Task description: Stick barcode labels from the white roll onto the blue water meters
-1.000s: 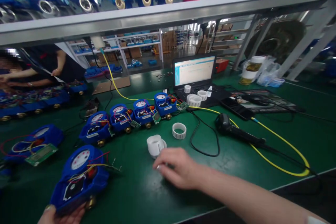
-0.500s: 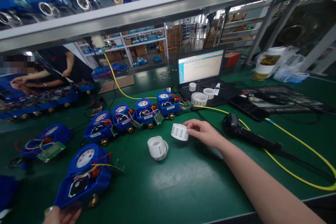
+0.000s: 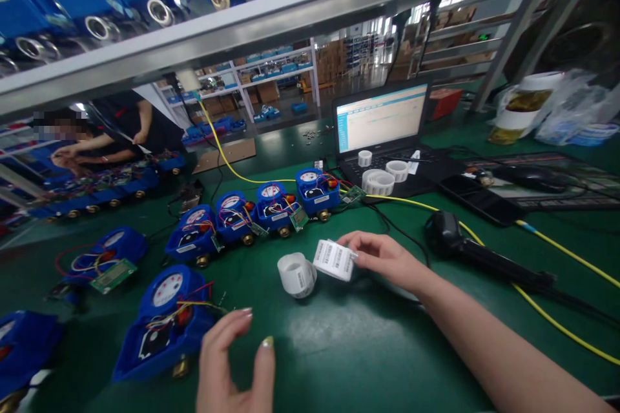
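Between its thumb and fingers, my right hand [image 3: 382, 258] pinches a roll of white barcode labels [image 3: 333, 261], printed side facing me. Left of that roll, a second label roll [image 3: 296, 276] rests on the green bench top. My left hand [image 3: 237, 358] is raised at the lower middle, thumb and forefinger apart, with nothing between them. Just left of it sits a blue water meter [image 3: 162, 329], its round dial, wires and brass fitting showing. Behind stand several similar meters in a row, among them one meter [image 3: 317, 193] with a small circuit board.
A laptop [image 3: 382, 122] stands at the back with label rolls [image 3: 378, 182] on its keyboard. To the right lie a barcode scanner [image 3: 445, 232], a phone [image 3: 482, 199] and a yellow cable [image 3: 557, 329]. An overhead shelf [image 3: 261, 19] holds blue meters. Another person works at the far left.
My left hand has left the blue water meter and moved right, opening. My right hand has brought its label roll slightly lower and tilted it. The whole view has shifted a little.
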### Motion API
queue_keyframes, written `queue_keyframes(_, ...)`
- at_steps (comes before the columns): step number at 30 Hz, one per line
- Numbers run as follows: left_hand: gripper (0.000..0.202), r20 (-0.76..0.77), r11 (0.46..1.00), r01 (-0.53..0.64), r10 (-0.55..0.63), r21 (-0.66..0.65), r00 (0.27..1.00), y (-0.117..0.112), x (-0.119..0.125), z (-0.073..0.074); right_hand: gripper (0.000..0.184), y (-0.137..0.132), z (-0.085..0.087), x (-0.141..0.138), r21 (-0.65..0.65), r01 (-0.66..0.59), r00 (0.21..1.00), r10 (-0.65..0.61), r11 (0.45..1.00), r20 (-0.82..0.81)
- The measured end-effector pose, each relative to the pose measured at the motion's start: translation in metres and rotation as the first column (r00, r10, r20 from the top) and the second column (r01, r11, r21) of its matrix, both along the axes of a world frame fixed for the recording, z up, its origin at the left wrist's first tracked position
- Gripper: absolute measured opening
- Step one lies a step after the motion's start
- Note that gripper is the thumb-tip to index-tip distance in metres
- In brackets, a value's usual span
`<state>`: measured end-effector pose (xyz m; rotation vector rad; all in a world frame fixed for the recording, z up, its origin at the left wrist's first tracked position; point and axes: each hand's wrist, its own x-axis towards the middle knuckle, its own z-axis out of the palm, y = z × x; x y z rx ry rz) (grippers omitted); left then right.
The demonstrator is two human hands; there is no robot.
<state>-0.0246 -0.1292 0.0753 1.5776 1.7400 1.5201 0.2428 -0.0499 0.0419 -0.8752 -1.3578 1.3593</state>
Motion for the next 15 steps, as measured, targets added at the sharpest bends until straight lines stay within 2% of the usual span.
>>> queue_keyframes(3, 0.027, -0.097, 0.982, 0.154, -0.165, -0.11, 0.982, 0.003, 0.037, 0.007, 0.03, -0.002, 0.002, 0.0, -0.001, -0.082, 0.996, 0.082, 0.997, -0.023)
queue_keyframes(7, 0.041, -0.132, 0.907, 0.358, -0.392, -0.222, 0.911, 0.015, 0.046, 0.016, 0.034, -0.005, 0.008, 0.001, -0.039, -0.254, 0.966, 0.252, 0.966, -0.06)
queue_keyframes(9, 0.052, -0.124, 0.838, 0.466, -0.514, -0.282, 0.849, 0.022, 0.046, 0.021, 0.036, -0.007, 0.01, 0.002, -0.053, -0.326, 0.944, 0.322, 0.944, -0.078)
queue_keyframes(12, 0.057, -0.03, 0.695, 0.609, -0.668, -0.383, 0.744, 0.027, 0.049, 0.028, 0.038, -0.009, 0.01, 0.002, -0.059, -0.395, 0.915, 0.386, 0.917, -0.118)
queue_keyframes(15, 0.052, 0.154, 0.595, 0.698, -0.707, -0.399, 0.69, 0.027, 0.055, 0.032, 0.04, -0.01, 0.008, 0.001, -0.068, -0.417, 0.901, 0.403, 0.906, -0.164)
